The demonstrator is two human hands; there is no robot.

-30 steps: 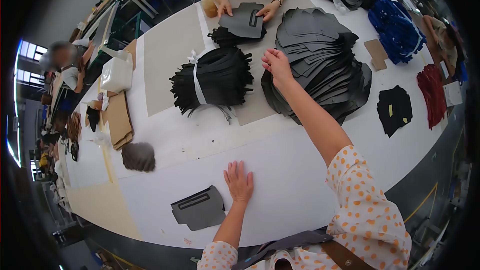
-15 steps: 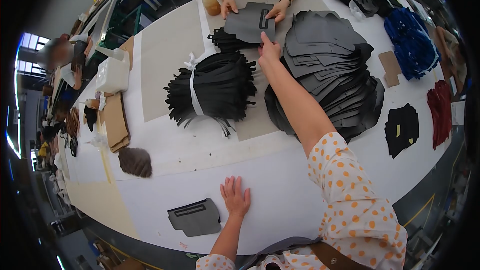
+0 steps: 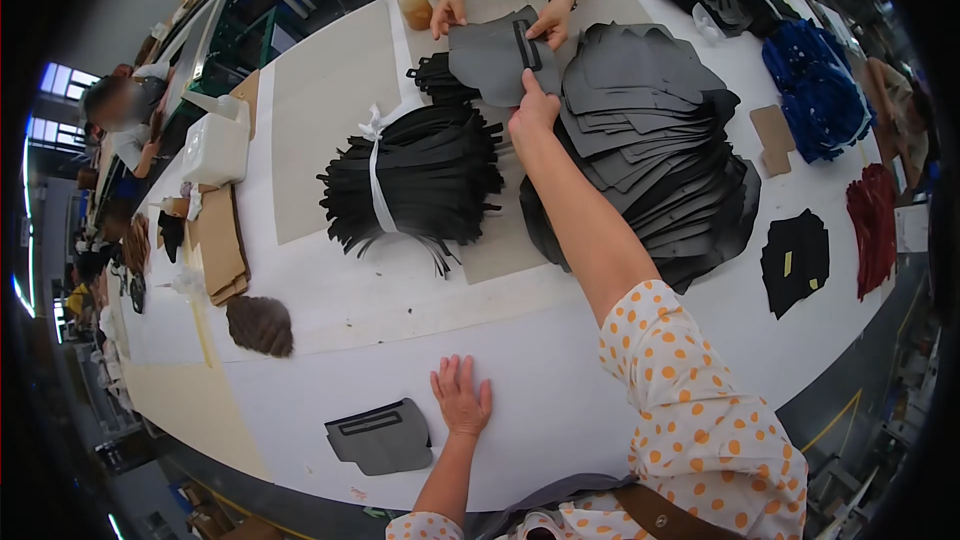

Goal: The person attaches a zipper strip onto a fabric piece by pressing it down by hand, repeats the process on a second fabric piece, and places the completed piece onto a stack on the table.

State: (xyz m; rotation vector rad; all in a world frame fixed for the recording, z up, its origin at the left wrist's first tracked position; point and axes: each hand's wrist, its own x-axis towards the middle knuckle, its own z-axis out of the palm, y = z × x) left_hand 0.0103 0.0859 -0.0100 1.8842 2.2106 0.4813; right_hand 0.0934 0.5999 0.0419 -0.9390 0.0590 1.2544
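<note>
My right hand [image 3: 534, 108] reaches to the far side and pinches the near edge of a grey piece [image 3: 480, 55] with a slotted black strip. A co-worker's hand [image 3: 552, 20] holds the same piece at its far right corner; the co-worker's other hand is beside its left corner. Flat on the white table lies my left hand [image 3: 461, 398], fingers spread, holding nothing. Just left of it rests a second grey piece [image 3: 380, 438] with a slot. A large fanned stack of grey pieces [image 3: 650, 140] is right of my right hand.
A bundle of black strips [image 3: 410, 180] tied with white ribbon stands mid-table. Bottle [image 3: 414, 6], white container [image 3: 216, 145], cardboard [image 3: 220, 240] and a brown fuzzy piece [image 3: 259, 326] are leftward. Blue bundle [image 3: 818, 90], red strips [image 3: 872, 230] and black pieces [image 3: 796, 262] are rightward.
My right hand has moved forward from beside the grey stack and taken hold of the co-worker's grey piece, which now tilts and has shifted off the black strips. My left hand stays flat.
</note>
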